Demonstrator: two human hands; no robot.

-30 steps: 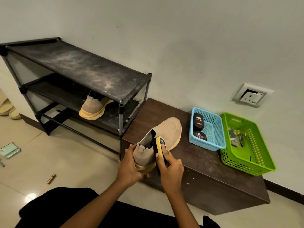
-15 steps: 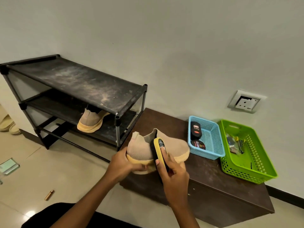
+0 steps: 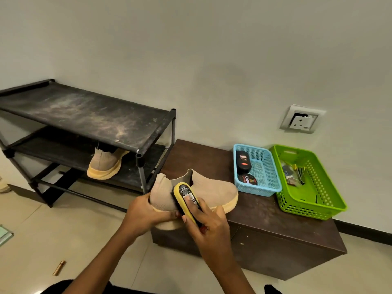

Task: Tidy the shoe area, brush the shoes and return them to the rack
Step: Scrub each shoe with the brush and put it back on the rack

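Pale tiled floor [image 3: 63, 225] and a plain grey wall [image 3: 212, 60] frame the shoe corner I am watching through the head camera. At centre, over the front left corner of the low brown worktop [image 3: 265, 211], the person's left hand [image 3: 144, 215] grips the heel end of a beige knit shoe [image 3: 212, 192] from below, its fingers [image 3: 169, 215] curled under the yellow sole. The toe points right, and I cannot tell whether the sole touches the worktop. The right hand [image 3: 210, 225] holds a yellow-backed brush [image 3: 184, 196] against the shoe's near side by the collar, gripping it along the back.

To the left, the black rack [image 3: 84, 115] stands against the wall, its top shelf streaked with dust. The matching shoe [image 3: 105, 166] sits on the shelf below, heel toward me.

On the worktop's right half, a blue basket [image 3: 273, 172] holds a black polish bottle [image 3: 243, 164] and a round tin [image 3: 247, 180]. Just beside it, a green basket [image 3: 331, 200] carries small tools I cannot make out. A wall socket [image 3: 302, 119] sits above the baskets. A small brass-coloured tube [image 3: 59, 268] lies on the floor at lower left.
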